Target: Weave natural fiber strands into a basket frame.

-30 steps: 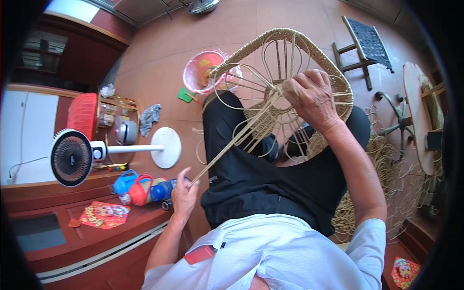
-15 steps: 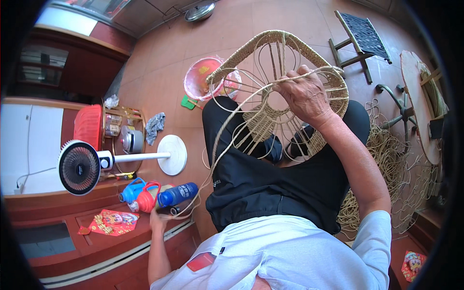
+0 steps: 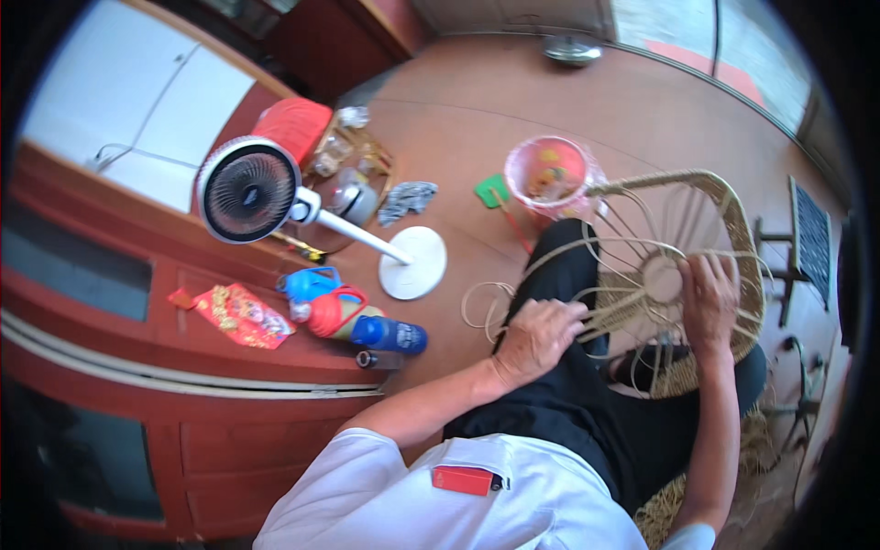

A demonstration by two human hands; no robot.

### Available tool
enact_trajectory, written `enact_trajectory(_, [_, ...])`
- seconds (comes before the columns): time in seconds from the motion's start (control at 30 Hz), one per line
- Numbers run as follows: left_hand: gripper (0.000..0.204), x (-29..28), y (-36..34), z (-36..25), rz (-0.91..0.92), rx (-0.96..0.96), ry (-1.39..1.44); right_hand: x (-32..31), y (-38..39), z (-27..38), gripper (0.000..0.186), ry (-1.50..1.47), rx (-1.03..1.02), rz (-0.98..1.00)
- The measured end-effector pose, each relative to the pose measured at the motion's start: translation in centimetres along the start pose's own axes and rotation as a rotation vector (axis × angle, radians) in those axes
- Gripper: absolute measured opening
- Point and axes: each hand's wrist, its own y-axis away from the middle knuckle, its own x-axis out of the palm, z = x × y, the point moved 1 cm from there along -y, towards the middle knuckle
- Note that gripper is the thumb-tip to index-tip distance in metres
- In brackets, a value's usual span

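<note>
In the head view, the woven frame [image 3: 741, 220] sits at the knees. On it the right hand [image 3: 710, 298] pinches cord [image 3: 632, 241]; left of it, the left hand [image 3: 541, 341] meets strands, grip unclear. Slack loops could snag if pulled. The bucket [image 3: 521, 174] crowds the frame's upper-left corner; floor [image 3: 495, 101] stretches beyond.

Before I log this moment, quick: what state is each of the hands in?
Left hand: curled near the basket; grip can't be told.
Right hand: closed, holding a cord.
</note>
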Motion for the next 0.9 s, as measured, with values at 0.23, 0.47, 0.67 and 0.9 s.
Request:
enact_trajectory(0.23, [0.031,-4.5,6.7,2.2,-0.044,0.001,-0.171,0.5,-0.6,1.0,0.011,-0.239,0.097,-0.060])
enact_trajectory(0.47, [0.025,-13.6,15.1,16.8,0.301,-0.611,-0.802,0.2,-0.8,0.6,0.009,-0.261,0.099,-0.086])
enact_trajectory(0.67, [0.017,-13.4,10.5,15.1,0.353,-0.489,-0.931,0.2,-1.1,0.6,0.008,-0.236,0.004,-0.080])
enact_trajectory(0.9, [0.023,-3.4,-1.9,-3.2,-0.010,0.113,0.049,0.5,0.0,-0.3,0.015,-0.160,-0.052,-0.076])
